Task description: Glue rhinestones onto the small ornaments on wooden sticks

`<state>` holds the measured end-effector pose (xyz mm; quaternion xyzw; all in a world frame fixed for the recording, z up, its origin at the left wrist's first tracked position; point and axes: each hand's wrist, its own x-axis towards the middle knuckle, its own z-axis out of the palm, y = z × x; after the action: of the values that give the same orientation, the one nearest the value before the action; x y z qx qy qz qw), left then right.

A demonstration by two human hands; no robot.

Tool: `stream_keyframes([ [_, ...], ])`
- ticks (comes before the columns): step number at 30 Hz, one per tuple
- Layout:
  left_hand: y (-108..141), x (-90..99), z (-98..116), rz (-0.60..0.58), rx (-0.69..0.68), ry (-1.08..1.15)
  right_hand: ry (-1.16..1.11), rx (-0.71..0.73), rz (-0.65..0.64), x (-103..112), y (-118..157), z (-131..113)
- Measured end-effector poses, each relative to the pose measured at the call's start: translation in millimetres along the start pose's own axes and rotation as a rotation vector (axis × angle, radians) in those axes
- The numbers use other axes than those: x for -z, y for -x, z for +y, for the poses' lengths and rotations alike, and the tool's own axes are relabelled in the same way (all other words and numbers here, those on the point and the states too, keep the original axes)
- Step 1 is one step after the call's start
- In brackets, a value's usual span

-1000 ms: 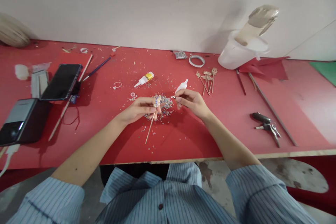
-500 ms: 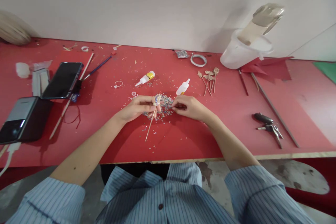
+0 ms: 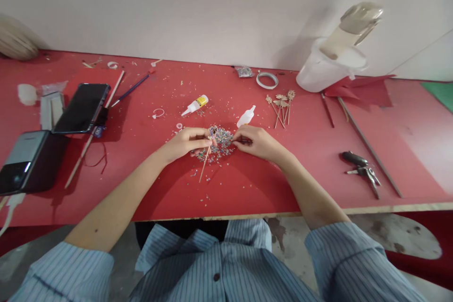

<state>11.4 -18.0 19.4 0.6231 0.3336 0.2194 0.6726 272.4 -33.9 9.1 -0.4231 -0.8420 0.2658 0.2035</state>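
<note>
My left hand [image 3: 187,145] is closed on a thin wooden stick [image 3: 204,167], which slants down toward the table's front edge. At the stick's top, just past the fingertips, sits a small sparkly ornament [image 3: 213,131]. Under and between the hands lies a scattered pile of silvery gems [image 3: 222,140]. My right hand [image 3: 255,142] is pinched at the pile's right side, and a thin dark tool [image 3: 244,141] shows partly between its fingers. A white glue bottle [image 3: 247,116] lies right behind my right hand, and another with a yellow label [image 3: 196,104] lies behind the pile.
Wooden flower sticks [image 3: 282,106], a tape roll [image 3: 267,80] and a gem packet [image 3: 244,72] lie behind. At right are a white bucket [image 3: 314,71], keys [image 3: 368,172] and a long rod [image 3: 370,147]. A phone [image 3: 83,107], power bank [image 3: 33,160] and brush [image 3: 132,88] are at left.
My left hand has turned the stick, so its ornament now faces another way and looks darker, and the lower end has moved slightly up and right. My right hand has barely moved.
</note>
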Motion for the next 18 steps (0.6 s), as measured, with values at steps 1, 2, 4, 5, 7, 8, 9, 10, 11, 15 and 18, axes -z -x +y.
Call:
stream_keyframes([
  [1, -0.1, 0.2, -0.4, 0.004, 0.017, -0.019, -0.001, 0.001, 0.002, 0.1, 0.1, 0.6],
  [2, -0.2, 0.3, -0.7, 0.005, 0.037, -0.034, -0.001, 0.004, 0.002, 0.1, 0.3, 1.3],
  [4, -0.1, 0.1, -0.7, -0.001, 0.079, -0.052, 0.0, 0.011, -0.001, 0.3, 0.4, 2.1],
  [5, 0.1, -0.2, -0.3, -0.007, 0.095, -0.057, 0.0, 0.014, -0.004, 0.4, 0.5, 2.2],
  [7, 0.7, -0.7, 1.2, -0.018, 0.115, -0.064, 0.0, 0.01, -0.01, 0.5, 0.5, 2.0],
  [8, 1.0, -1.0, 2.0, -0.021, 0.121, -0.069, -0.001, 0.007, -0.013, 0.4, 0.4, 1.7],
  [9, 1.3, -1.2, 2.7, -0.023, 0.126, -0.075, -0.001, 0.004, -0.016, 0.3, 0.3, 1.4],
  [10, 1.6, -1.4, 3.2, -0.023, 0.13, -0.082, -0.002, 0.003, -0.017, 0.2, 0.3, 1.2],
  [11, 1.8, -1.5, 3.5, -0.024, 0.134, -0.089, -0.004, 0.004, -0.017, 0.0, 0.2, 1.1],
  [15, 1.9, -1.1, 3.3, -0.037, 0.139, -0.093, -0.014, 0.009, -0.018, -0.5, -0.1, 1.5],
  [18, 1.7, -0.6, 2.6, -0.033, 0.133, -0.084, -0.018, 0.015, -0.021, -0.1, -0.2, 1.7],
])
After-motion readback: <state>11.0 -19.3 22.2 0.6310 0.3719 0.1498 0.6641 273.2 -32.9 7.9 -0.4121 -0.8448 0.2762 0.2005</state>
